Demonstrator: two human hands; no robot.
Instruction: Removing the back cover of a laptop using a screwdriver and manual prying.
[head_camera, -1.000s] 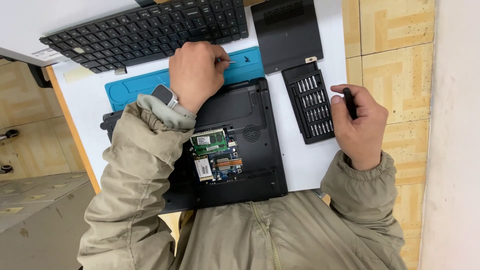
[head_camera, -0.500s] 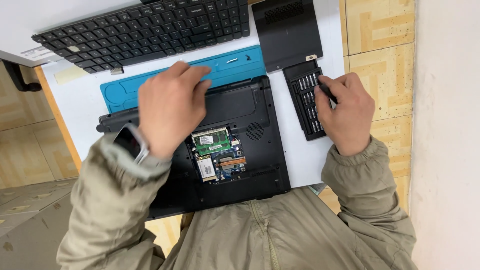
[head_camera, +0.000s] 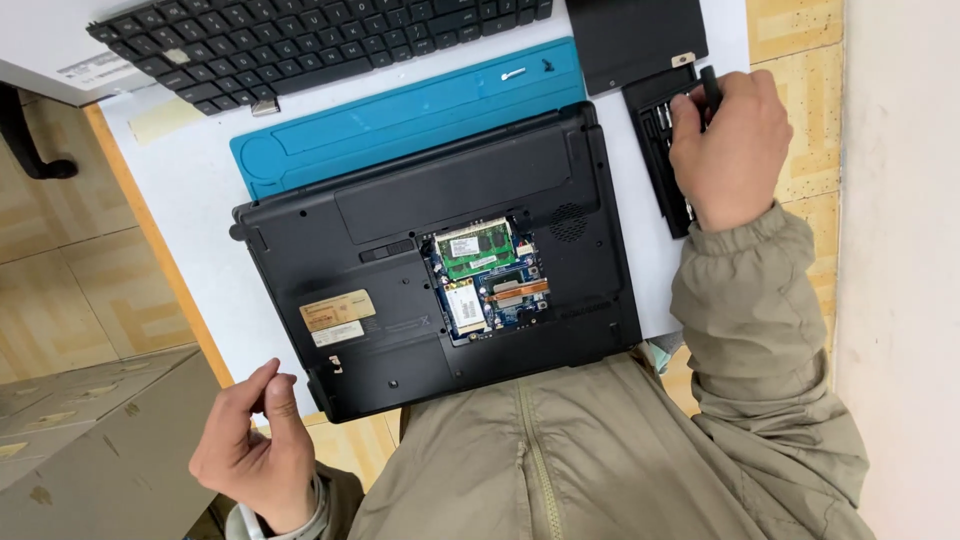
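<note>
Since half a second ago, left hand (head_camera: 250, 455) has left the laptop (head_camera: 430, 260) for 7 o'clock, off the desk edge, fingers loosely curled, holding nothing visible. Laptop lies centre, hatch open. Right hand (head_camera: 730, 145), at 2 o'clock, grips a screwdriver (head_camera: 710, 85) over the bit case (head_camera: 660, 140).

Two hands are in view: the left hand (head_camera: 252, 455) and the right hand (head_camera: 730, 140). One laptop (head_camera: 440, 260) lies upside down on the worktop (head_camera: 190, 190), with one open hatch showing one green memory card (head_camera: 477, 250) and one smaller white card (head_camera: 463, 305). Two paper labels (head_camera: 337, 310) sit on its underside. There is one keyboard (head_camera: 300, 40), one blue mat (head_camera: 400, 115), one flat black lid (head_camera: 635, 40) and one black bit case (head_camera: 665, 150). One black screwdriver (head_camera: 711, 85) is in the right hand. One small silver part (head_camera: 513, 73) lies on the mat.
</note>
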